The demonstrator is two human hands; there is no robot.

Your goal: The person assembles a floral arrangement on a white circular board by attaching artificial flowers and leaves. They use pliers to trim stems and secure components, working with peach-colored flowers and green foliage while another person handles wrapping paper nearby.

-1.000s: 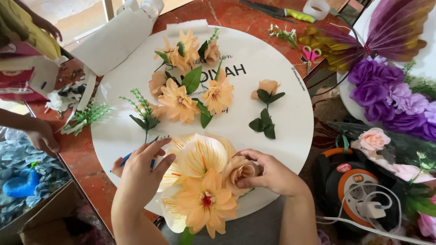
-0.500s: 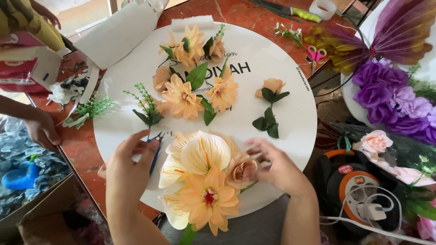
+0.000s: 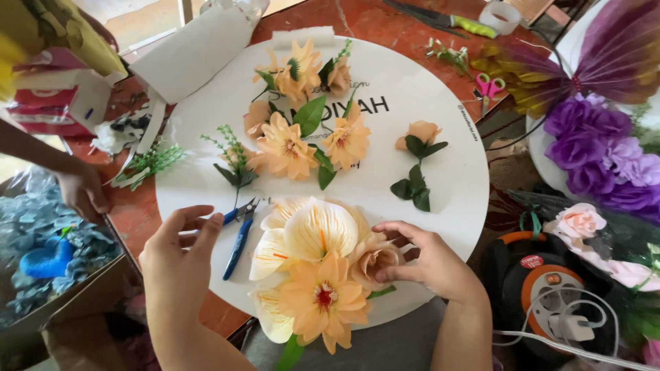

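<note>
The round white display board (image 3: pixel 440 185) covers most of the reddish surface (image 3: pixel 385 20) and carries all the work. Step in hand, by my judgement: seating the near flower cluster on the board's 6 o'clock edge.

The cluster, a large cream fabric flower (image 3: pixel 313 230) with an orange fabric flower (image 3: pixel 323 299) below it, overhangs the rim toward me.

My right hand (image 3: pixel 430 261) pinches the small peach fabric rose (image 3: pixel 375 257) at the cluster's 3 o'clock side, fingers closed on its petals.

My left hand (image 3: pixel 180 257) hangs half open at 9 o'clock and holds nothing. The blue-handled pliers (image 3: pixel 237 237) lie just beside its fingertips.

The next move calls for steadying the rose while the left hand takes the pliers.

Open room: bare board at 3 o'clock, past the leafy sprig (image 3: pixel 416 185). At 9 o'clock another person's hand (image 3: pixel 82 192) is near the rim.
</note>
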